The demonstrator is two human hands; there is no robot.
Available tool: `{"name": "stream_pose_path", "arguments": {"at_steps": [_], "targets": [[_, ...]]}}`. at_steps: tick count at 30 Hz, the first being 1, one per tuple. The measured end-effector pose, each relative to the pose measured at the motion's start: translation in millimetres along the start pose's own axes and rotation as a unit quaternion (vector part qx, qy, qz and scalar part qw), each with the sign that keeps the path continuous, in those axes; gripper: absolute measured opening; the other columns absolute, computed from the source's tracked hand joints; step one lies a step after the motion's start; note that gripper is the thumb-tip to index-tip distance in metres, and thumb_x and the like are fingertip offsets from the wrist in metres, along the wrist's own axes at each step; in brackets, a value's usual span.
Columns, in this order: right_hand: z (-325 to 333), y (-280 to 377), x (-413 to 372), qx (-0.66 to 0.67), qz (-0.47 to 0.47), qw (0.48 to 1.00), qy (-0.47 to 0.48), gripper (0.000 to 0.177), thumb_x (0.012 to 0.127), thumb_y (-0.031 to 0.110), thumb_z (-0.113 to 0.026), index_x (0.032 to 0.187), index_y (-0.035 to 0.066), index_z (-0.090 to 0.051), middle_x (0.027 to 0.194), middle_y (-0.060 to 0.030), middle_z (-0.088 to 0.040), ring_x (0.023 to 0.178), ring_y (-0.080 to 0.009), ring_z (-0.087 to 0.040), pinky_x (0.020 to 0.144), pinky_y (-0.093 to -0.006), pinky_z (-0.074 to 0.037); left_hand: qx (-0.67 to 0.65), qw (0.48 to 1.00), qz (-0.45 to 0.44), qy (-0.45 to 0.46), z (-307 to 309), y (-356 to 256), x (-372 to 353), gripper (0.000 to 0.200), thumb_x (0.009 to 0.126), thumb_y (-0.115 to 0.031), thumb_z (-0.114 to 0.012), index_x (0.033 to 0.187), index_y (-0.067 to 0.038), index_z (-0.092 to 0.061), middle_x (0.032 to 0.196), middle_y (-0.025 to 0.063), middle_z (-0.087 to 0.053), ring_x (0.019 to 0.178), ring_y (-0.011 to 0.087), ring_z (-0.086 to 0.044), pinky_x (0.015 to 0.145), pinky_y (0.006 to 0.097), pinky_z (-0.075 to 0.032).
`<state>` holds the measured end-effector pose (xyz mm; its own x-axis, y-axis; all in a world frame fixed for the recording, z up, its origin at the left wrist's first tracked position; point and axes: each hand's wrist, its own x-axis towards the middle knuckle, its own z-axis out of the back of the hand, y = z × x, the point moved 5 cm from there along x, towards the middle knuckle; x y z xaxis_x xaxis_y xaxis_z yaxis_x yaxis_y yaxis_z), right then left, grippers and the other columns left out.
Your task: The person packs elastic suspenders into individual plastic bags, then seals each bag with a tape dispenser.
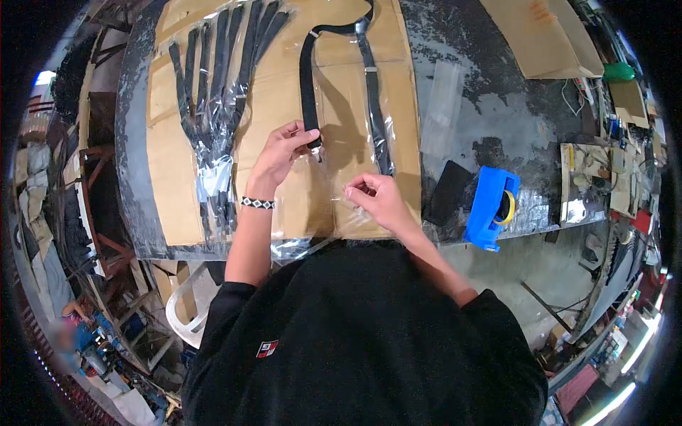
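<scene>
My left hand (284,153) is closed on one strap end of a pair of black suspenders (308,85), just above its metal clip (317,151). The suspenders lie over cardboard, their straps joining near the top edge of the view. Their other strap (373,99) lies to the right, inside a clear plastic sleeve (388,131). Below and between the strap ends, my right hand (378,200) has thumb and fingers pinched together, seemingly on thin clear plastic film (348,206). The film's edges are hard to make out.
Several black suspenders in clear plastic (213,121) lie bundled on the cardboard sheet (273,106) at left. Right of the cardboard are a black phone-like slab (450,192), a blue tape dispenser (486,209) and clear plastic sleeves (444,106). A cardboard box (543,39) stands at back right.
</scene>
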<state>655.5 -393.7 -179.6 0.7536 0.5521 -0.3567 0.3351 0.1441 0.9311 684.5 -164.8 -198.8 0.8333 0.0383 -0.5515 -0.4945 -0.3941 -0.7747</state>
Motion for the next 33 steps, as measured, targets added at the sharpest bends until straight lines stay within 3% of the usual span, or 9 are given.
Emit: {"name": "stream_pose_path", "arguments": {"at_steps": [5, 11, 13, 16, 33], "targets": [[-6, -6, 13, -0.016, -0.015, 1.000, 0.022, 0.017, 0.092, 0.015, -0.068, 0.094, -0.002, -0.068, 0.074, -0.0015, -0.066, 0.066, -0.0062, -0.056, 0.061, -0.0244, -0.047, -0.051, 0.997, -0.044, 0.029, -28, -10, -20, 0.021, 0.086, -0.009, -0.077, 0.103, -0.003, -0.064, 0.089, 0.0020, -0.069, 0.081, 0.0133, -0.068, 0.075, 0.0284, -0.054], [-6, 2, 18, -0.031, -0.034, 0.998, 0.032, 0.014, 0.093, 0.012, -0.068, 0.094, -0.002, -0.067, 0.078, -0.0004, -0.064, 0.069, -0.0060, -0.057, 0.064, -0.0233, -0.047, -0.015, 0.995, -0.097, 0.009, -29, -7, -24, 0.018, 0.086, -0.004, -0.076, 0.100, -0.004, -0.064, 0.089, 0.0017, -0.069, 0.078, 0.0107, -0.066, 0.073, 0.0264, -0.052], [-6, 0, 18, -0.011, -0.032, 0.999, 0.020, 0.018, 0.091, 0.016, -0.069, 0.092, -0.002, -0.069, 0.074, -0.0014, -0.066, 0.066, -0.0058, -0.056, 0.062, -0.0244, -0.047, -0.005, 0.995, -0.103, 0.001, -28, -8, -26, 0.018, 0.086, -0.004, -0.076, 0.100, -0.004, -0.064, 0.089, 0.0019, -0.070, 0.077, 0.0101, -0.065, 0.073, 0.0258, -0.052], [-7, 3, 18, -0.040, -0.038, 0.998, 0.043, 0.013, 0.094, 0.010, -0.068, 0.096, -0.003, -0.067, 0.082, 0.0001, -0.064, 0.072, -0.0061, -0.057, 0.066, -0.0228, -0.048, 0.012, 0.994, -0.104, 0.004, -27, -7, -28, 0.019, 0.085, -0.004, -0.077, 0.099, -0.004, -0.064, 0.090, 0.0022, -0.070, 0.078, 0.0096, -0.065, 0.072, 0.0254, -0.052], [-12, 24, 3, -0.074, -0.002, 0.997, 0.018, 0.011, 0.090, 0.009, -0.069, 0.095, -0.001, -0.067, 0.078, -0.0012, -0.066, 0.070, -0.0057, -0.057, 0.065, -0.0233, -0.048, -0.022, 0.990, -0.134, -0.048, -28, 0, -46, 0.020, 0.086, -0.005, -0.077, 0.102, -0.002, -0.065, 0.092, 0.0025, -0.070, 0.080, 0.0085, -0.065, 0.074, 0.0239, -0.053]]}}
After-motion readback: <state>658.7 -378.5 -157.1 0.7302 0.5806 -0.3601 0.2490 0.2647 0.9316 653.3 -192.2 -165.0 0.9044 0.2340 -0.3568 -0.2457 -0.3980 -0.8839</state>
